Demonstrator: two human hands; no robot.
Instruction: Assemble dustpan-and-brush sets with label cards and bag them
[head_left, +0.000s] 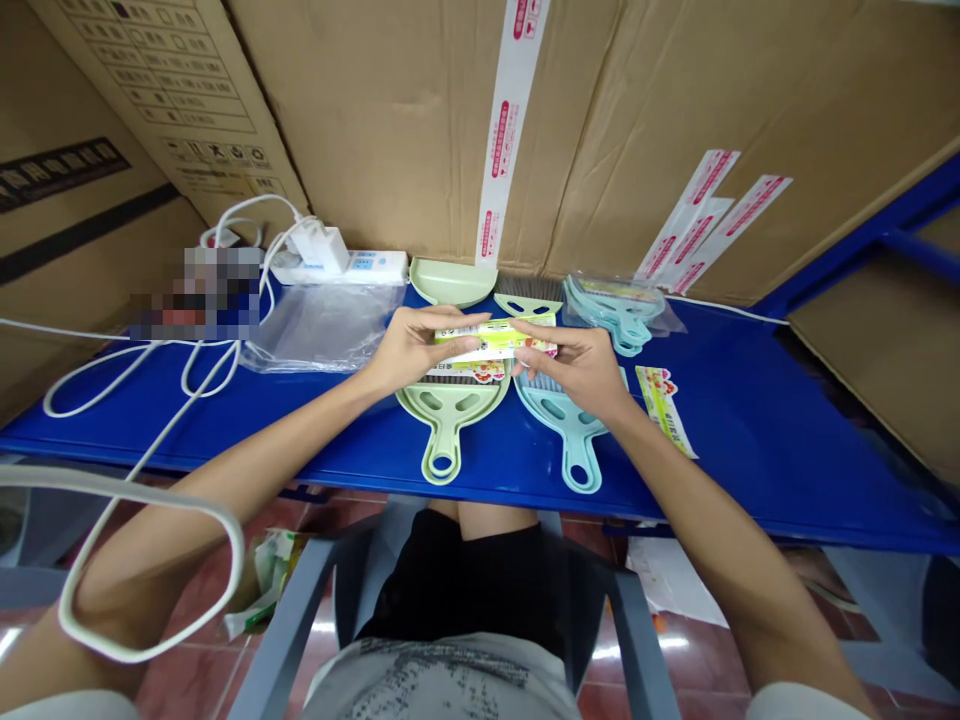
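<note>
While white cable makes loops at the left end of the blue table, clear plastic bags lie flat before a white power strip. Next comes the left hand, whose thumb and fingers pinch the left end of a printed card; this card is in the air above the table, held between both hands. Behind it are a light green dustpan and, to its right, a light green brush. Nearer to the person, a green dustpan set lies with its handle toward the body. Beside it lies a blue set, partly covered by the right hand, which pinches the card's right end with thumb and fingers. Farther right, a plastic-wrapped blue set lies behind, and a loose card lies nearer.
</note>
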